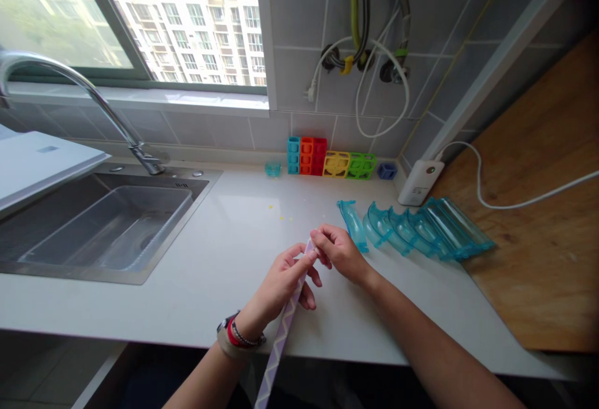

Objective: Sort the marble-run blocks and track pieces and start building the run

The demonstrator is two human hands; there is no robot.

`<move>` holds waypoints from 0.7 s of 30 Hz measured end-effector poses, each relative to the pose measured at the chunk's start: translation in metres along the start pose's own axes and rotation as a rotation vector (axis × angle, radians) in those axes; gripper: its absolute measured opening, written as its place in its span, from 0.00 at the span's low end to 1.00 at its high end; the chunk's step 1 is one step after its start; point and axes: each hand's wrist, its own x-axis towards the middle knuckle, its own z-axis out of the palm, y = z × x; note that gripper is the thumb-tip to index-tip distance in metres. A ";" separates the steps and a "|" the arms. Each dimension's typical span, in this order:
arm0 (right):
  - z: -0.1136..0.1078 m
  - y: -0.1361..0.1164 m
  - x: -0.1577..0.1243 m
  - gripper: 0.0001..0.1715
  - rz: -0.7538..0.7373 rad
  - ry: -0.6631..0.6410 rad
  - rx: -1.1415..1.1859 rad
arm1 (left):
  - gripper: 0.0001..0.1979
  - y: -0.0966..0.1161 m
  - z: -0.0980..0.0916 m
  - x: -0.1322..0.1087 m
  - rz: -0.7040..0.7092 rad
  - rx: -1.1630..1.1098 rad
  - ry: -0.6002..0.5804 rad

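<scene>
Both hands meet over the white countertop (224, 253), pinching the top end of a long purple strip with a white zigzag pattern (283, 329). My left hand (285, 281) grips the strip from the left; bracelets circle that wrist. From the right, my right hand (337, 251) pinches the strip's tip. The strip hangs down past the counter's front edge. Just right of my right hand lie several clear blue curved plastic track pieces (416, 229).
A steel sink (103, 225) with a curved tap (84, 93) sits at the left. Colourful plastic blocks (330, 160) line the tiled back wall. A white plug-in device (420, 182) with a cable stands beside a wooden board (538, 221) at the right.
</scene>
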 end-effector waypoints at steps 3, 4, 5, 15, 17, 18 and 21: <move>-0.001 0.002 0.002 0.27 0.084 -0.025 0.104 | 0.20 -0.001 -0.001 0.001 0.009 0.048 0.001; -0.001 0.002 0.002 0.27 0.106 -0.032 0.128 | 0.21 -0.001 -0.001 0.001 0.011 0.056 0.001; -0.001 0.001 0.002 0.27 0.113 -0.036 0.134 | 0.21 -0.001 -0.001 0.001 0.012 0.058 0.001; -0.004 -0.006 0.000 0.24 -0.029 -0.081 -0.007 | 0.23 0.001 -0.004 -0.001 0.004 0.034 -0.004; -0.005 -0.007 -0.001 0.23 -0.064 -0.111 -0.017 | 0.22 0.000 -0.005 0.000 -0.006 0.021 -0.005; -0.006 -0.007 -0.001 0.22 -0.085 -0.125 -0.032 | 0.22 0.000 -0.006 0.000 -0.019 0.003 -0.001; -0.006 -0.009 -0.003 0.20 -0.146 -0.147 -0.092 | 0.22 -0.001 -0.009 0.000 -0.067 -0.064 0.014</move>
